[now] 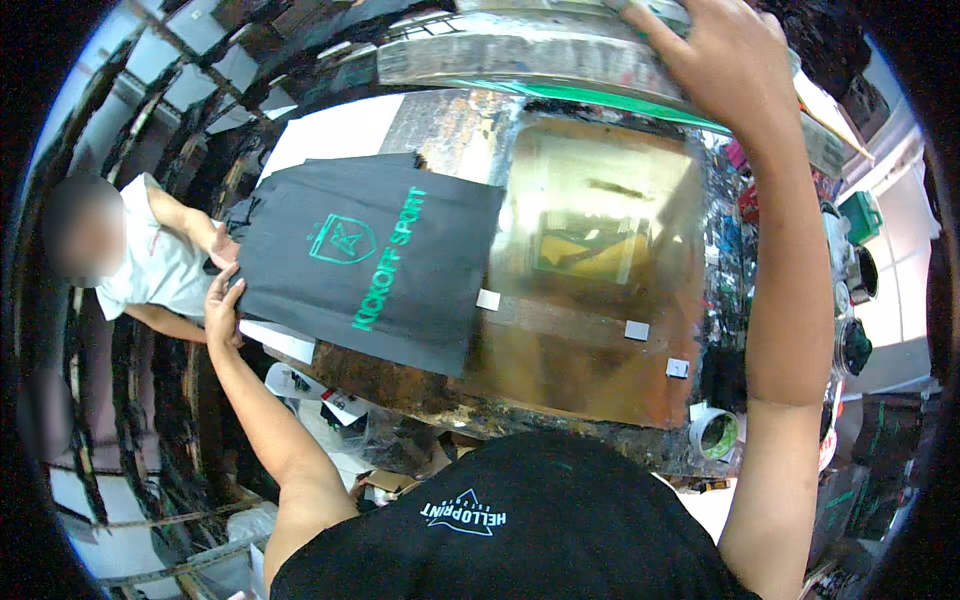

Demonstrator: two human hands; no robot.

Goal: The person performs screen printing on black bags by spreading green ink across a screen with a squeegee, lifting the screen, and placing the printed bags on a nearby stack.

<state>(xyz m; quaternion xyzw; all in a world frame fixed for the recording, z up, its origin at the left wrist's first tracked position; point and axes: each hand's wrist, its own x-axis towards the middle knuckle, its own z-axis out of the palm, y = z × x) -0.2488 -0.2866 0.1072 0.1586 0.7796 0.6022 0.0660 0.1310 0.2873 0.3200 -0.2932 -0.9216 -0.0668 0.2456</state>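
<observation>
A flat black fabric piece (290,235), perhaps a bag, carries a green printed crest and lettering. It lies partly on the worktable and extends past its left side. My left hand (224,305) pinches its left edge, close to the co-worker's hand (226,246) at the same edge. At the far side a long screen-printing frame (520,62) is tilted up, with a green strip along its lower side. My right hand (725,60) grips the frame's right part, fingers over its top. A glossy brown printing board (590,375) with small white tabs lies right of the fabric.
A co-worker in a white shirt (165,265) stands at the left. A roll of tape (713,434) sits at the board's near right corner. Jars and tins (858,275) line the right side. White sheets (335,130) lie at the far left of the table.
</observation>
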